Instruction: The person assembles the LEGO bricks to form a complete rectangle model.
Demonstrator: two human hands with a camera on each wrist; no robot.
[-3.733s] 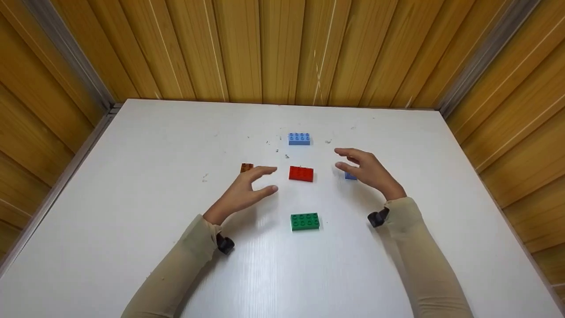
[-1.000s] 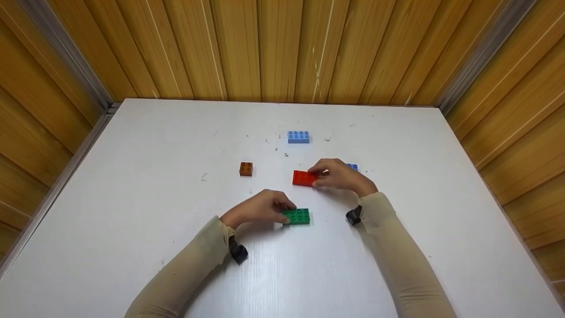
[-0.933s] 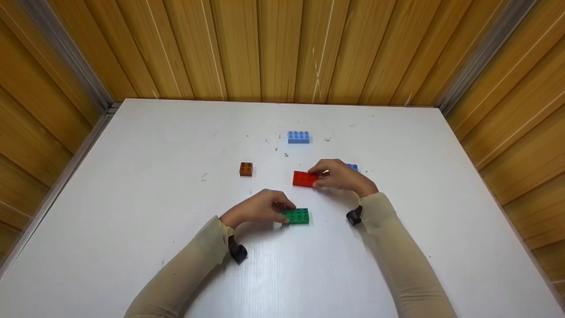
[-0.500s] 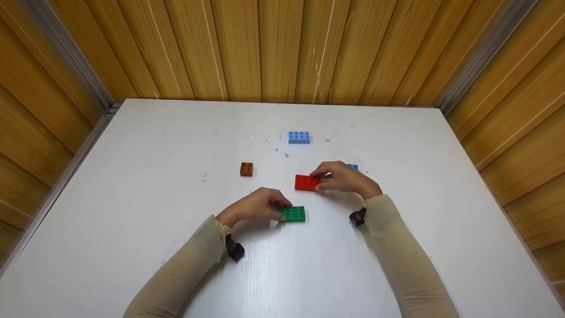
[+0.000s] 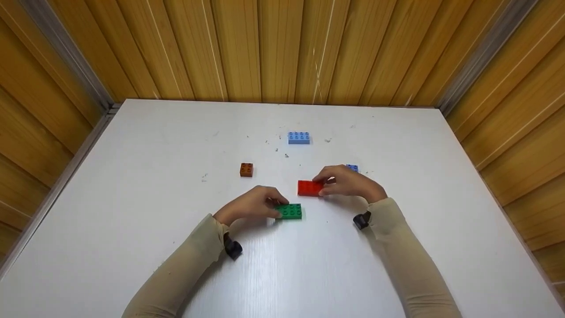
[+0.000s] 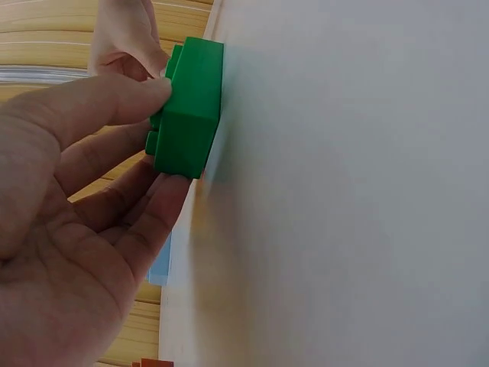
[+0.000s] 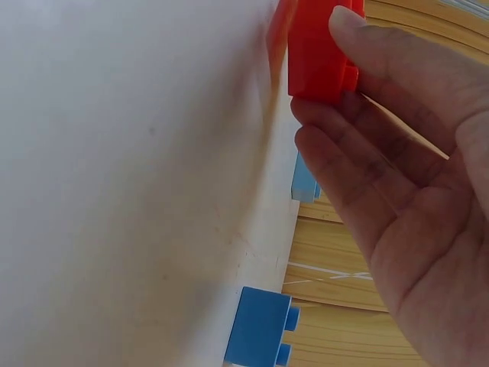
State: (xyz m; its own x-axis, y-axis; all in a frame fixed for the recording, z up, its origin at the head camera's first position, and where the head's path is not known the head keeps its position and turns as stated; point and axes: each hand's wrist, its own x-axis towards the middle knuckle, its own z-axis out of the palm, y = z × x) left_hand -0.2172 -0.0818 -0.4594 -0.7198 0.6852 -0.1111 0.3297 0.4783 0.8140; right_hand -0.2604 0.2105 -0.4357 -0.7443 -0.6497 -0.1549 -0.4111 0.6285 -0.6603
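Observation:
A green building brick (image 5: 289,211) with two rows of studs lies low over the white table in the head view. My left hand (image 5: 255,205) pinches its left end between thumb and fingers. In the left wrist view the thumb presses the studded side of the green brick (image 6: 189,107). Farther back and slightly to the right, my right hand (image 5: 346,182) grips the right end of a red building brick (image 5: 309,188). The right wrist view shows thumb and fingers on the red brick (image 7: 315,53), studs facing the palm.
A light blue brick (image 5: 299,138) sits toward the back of the white table (image 5: 176,141). To the left stands a small brown brick (image 5: 246,169). A small blue brick (image 5: 352,168) is partly hidden behind the right hand. Wood-patterned walls (image 5: 282,53) enclose the table.
Both hands, apart from the bricks at first, took hold of the green and red ones. Over the last second the green brick slid left and slightly away; the red one came nearer and slightly right.

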